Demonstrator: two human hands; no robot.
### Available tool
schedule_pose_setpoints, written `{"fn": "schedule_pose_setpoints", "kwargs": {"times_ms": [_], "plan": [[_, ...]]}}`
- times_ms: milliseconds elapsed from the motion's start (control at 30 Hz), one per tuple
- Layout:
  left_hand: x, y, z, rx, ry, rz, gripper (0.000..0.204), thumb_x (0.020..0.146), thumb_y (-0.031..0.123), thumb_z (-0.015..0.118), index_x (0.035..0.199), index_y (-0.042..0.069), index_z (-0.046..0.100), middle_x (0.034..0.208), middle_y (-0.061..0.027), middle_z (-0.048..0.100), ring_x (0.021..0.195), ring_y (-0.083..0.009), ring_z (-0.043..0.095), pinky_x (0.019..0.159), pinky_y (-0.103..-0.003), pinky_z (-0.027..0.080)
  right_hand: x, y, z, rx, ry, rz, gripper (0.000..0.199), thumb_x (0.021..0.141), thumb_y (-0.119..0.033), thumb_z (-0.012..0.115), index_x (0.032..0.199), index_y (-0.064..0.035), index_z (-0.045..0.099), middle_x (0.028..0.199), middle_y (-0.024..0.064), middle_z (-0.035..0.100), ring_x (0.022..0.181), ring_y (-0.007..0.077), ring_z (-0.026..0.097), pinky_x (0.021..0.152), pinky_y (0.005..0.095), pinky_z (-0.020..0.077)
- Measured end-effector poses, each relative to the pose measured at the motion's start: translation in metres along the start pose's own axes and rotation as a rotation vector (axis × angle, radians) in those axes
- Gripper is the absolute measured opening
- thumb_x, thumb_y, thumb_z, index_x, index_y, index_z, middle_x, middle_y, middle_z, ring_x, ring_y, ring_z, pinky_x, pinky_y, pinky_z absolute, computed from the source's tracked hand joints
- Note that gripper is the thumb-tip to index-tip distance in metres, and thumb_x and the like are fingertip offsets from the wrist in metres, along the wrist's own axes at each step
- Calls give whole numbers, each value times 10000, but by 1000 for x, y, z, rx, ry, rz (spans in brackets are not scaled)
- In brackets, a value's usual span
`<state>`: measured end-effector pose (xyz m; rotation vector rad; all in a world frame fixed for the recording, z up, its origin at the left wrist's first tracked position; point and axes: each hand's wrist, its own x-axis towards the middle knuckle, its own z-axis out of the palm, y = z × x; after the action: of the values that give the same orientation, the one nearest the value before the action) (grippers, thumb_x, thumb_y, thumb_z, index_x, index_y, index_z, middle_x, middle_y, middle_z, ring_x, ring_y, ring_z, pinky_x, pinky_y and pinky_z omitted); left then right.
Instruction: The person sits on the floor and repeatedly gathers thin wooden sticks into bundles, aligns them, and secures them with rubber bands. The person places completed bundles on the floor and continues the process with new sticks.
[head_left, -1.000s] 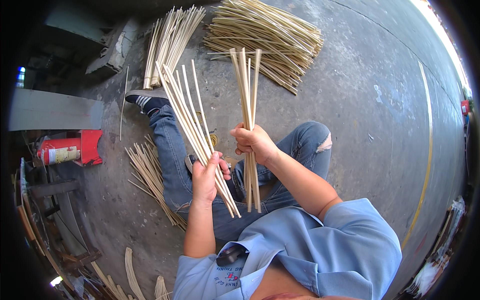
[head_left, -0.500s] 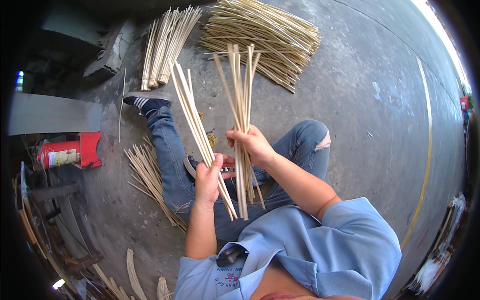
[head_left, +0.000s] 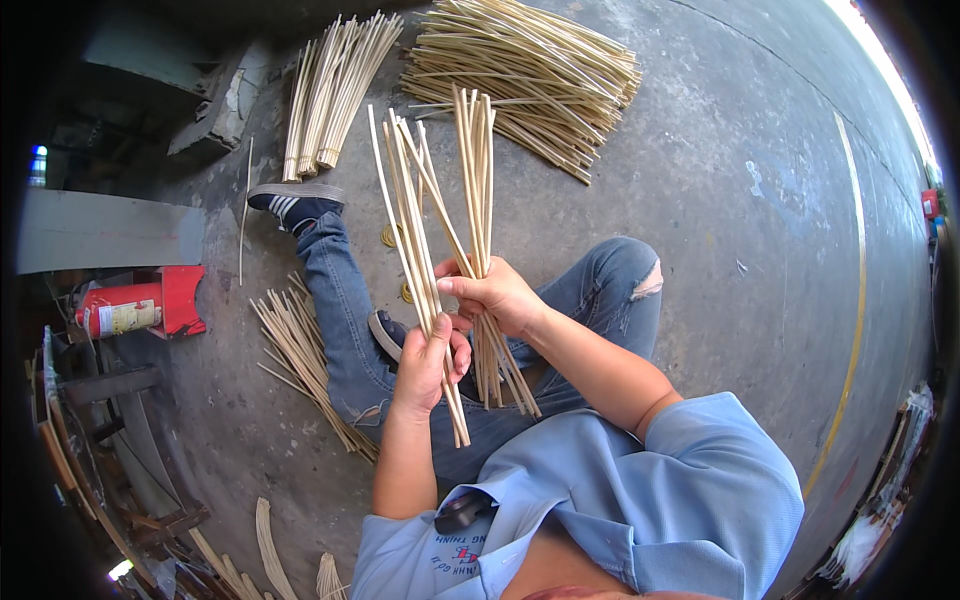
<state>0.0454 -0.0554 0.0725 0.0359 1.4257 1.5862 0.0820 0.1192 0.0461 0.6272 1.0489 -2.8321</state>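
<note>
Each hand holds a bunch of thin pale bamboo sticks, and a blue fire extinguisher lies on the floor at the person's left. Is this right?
Not quite: the head view shows the fire extinguisher is red, not blue. The rest holds: left hand and right hand each grip thin pale bamboo sticks.

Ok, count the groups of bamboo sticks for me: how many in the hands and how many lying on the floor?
Bundles in hands: 2, left hand's bundle and right hand's bundle
Piles on concrete floor: 3, big pile, narrow pile, pile by the leg
Total: 5

I wear a light blue short-sleeved shirt with a chest pocket and small red-and-blue stitching, faded blue jeans ripped at the knee, and a dark sneaker with white stripes and sole.
</note>
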Motion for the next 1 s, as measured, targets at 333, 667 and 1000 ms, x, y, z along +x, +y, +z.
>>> {"fn": "schedule_pose_setpoints", "kwargs": {"times_ms": [333, 667, 1000], "plan": [[-1, -1, 0, -11, -33, -6, 491, 1091, 443, 486, 1053, -31, 606, 625, -43, 548, 489, -107, 511, 409, -222, 380, 1, 0, 4, -25, 17, 20, 209, 847, -104, 820, 984, -10, 692, 692, -7, 593, 510, 55, 456, 452, 243, 369], [76, 0, -15, -106, 197, 74, 352, 1081, 368, 541, 982, 32, 576, 633, -5, 496, 519, -117, 518, 430, -240, 401, -30, -52, -50, 221, 81, -202, 240, 1006, -269, 673, 957, -61, 566, 668, -25, 451, 499, 101, 387, 513, 284, 365], [279, 80, 38, 161, 406, 234, 950, 933, 607, 683, 1545, -18, 313, 1226, -180, 664, 1129, -262, 640, 899, -412, 537, -54, -101, -22, -402, 175, -672, 214, 992, -156, 699, 862, -28, 588, 624, 17, 535, 539, 106, 529, 562, 309, 510]]}}
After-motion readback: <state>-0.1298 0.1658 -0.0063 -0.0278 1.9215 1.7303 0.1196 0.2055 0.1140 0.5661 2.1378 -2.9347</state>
